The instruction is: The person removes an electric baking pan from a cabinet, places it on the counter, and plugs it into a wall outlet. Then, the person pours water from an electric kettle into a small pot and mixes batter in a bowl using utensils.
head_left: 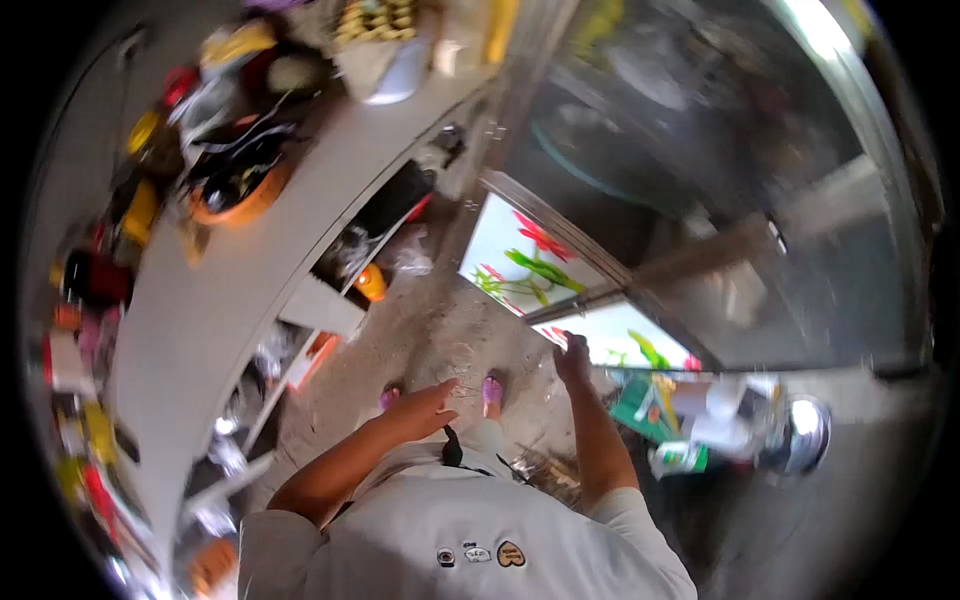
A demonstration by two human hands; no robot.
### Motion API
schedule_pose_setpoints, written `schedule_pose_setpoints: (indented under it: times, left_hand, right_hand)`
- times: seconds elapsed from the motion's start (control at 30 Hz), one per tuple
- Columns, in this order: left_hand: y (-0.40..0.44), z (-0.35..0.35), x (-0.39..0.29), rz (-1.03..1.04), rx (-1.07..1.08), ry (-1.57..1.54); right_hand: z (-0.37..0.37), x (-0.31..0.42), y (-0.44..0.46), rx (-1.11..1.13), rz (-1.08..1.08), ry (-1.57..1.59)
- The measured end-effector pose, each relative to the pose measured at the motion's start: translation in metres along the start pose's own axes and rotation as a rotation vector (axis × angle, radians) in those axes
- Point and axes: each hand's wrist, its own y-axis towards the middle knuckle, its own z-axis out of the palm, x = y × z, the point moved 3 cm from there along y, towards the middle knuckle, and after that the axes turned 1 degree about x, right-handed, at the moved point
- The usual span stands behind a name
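In the head view my left hand [428,412] is in front of my body above the floor, fingers apart and holding nothing. My right hand [573,360] is at the lower edge of a white panel with red flowers and green leaves [635,338], part of a framed glass cabinet. Its fingers are blurred, so their grip and any contact with the panel cannot be made out. A second flowered panel [520,255] adjoins it on the left.
A long counter [225,310] on the left bears an orange bowl [240,200] and an egg tray [375,20]. Cluttered shelves [325,305] lie beneath it. Packages [690,410] and a round metal container [803,435] are at the right. My feet stand on the floor [440,340].
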Motion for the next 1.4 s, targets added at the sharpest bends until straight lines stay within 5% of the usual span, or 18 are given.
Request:
schedule_pose_setpoints:
  times: [0.1,0.13,0.23,0.47,0.53,0.67,0.77,0.87,1.03,1.07,1.13,1.17,1.2,1.23,1.27,1.37,1.4]
  left_hand:
    - [-0.005,0.022,0.004,-0.237,-0.191,-0.14]
    - [-0.005,0.041,0.009,-0.278,-0.218,-0.168]
    - [-0.006,0.072,0.002,-0.218,-0.539,-0.188]
    - [-0.012,0.084,-0.034,-0.427,-0.472,-0.392]
    - [-0.011,0.088,-0.03,-0.267,-0.602,-0.343]
    - [0.0,0.087,-0.024,-0.23,-0.532,-0.442]
    - [0.014,0.069,-0.033,-0.153,-0.526,-0.256]
    - [0.033,0.07,-0.034,-0.17,-0.396,-0.3]
    - [0.059,0.074,-0.034,-0.021,-0.55,-0.175]
    - [0.063,0.073,-0.037,-0.02,-0.547,-0.179]
    - [0.067,0.066,-0.044,-0.061,-0.526,-0.09]
    - [0.066,0.062,-0.047,-0.056,-0.519,-0.091]
    - [0.066,0.056,-0.051,-0.047,-0.556,-0.075]
    - [0.069,0.053,-0.055,-0.025,-0.589,-0.063]
    - [0.076,0.056,-0.055,0.011,-0.571,-0.073]
    - [0.085,0.059,-0.038,0.023,-0.732,-0.049]
    - [0.085,0.056,-0.028,-0.088,-0.769,-0.068]
  right_hand:
    - [0.021,-0.035,0.072,0.001,-0.151,-0.181]
    - [0.024,-0.041,0.089,0.172,-0.056,-0.224]
    - [0.045,-0.07,0.126,0.343,0.015,-0.179]
    - [0.065,-0.064,0.14,0.414,0.103,-0.245]
    - [0.064,-0.056,0.136,0.446,0.0,-0.345]
    - [0.051,-0.025,0.122,0.517,-0.135,-0.506]
    - [0.052,-0.026,0.113,0.387,0.175,-0.209]
    - [0.054,-0.023,0.109,0.534,-0.272,-0.712]
    - [0.078,-0.048,0.099,0.303,0.072,-0.215]
    - [0.089,-0.044,0.094,0.477,-0.476,-0.851]
    - [0.119,-0.065,0.073,0.376,-0.118,-0.277]
    - [0.095,-0.027,0.046,0.309,-0.128,-0.187]
    - [0.112,-0.032,0.02,0.021,-0.37,-0.054]
    - [0.106,-0.008,-0.003,0.154,-0.392,-0.086]
    - [0.11,0.01,-0.017,0.586,-0.563,-0.349]
    - [0.116,0.036,-0.082,0.186,-0.575,0.234]
    - [0.096,0.062,-0.085,0.357,-0.468,0.231]
